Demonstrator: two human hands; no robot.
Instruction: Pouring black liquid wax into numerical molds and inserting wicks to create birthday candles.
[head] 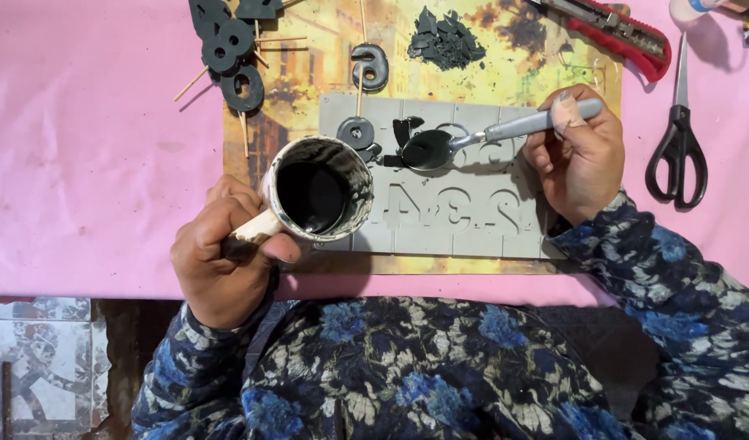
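Note:
My left hand (224,257) grips the handle of a stained white mug (317,189) filled with black liquid, holding it over the left end of a grey number mould (464,224). My right hand (579,155) holds a grey spoon (472,140) whose bowl is full of black liquid, poised over the mould's upper row. Some cavities at the mould's upper left hold black fill, with a wooden stick standing in one. A dark cast number on a stick (368,67) lies just above the mould.
The mould rests on a yellow printed board (537,57) on a pink cloth (89,155). Several dark cast numbers on sticks (232,53) lie at the upper left, a heap of black chips (446,39) above. A red utility knife (623,28) and black scissors (677,147) lie right.

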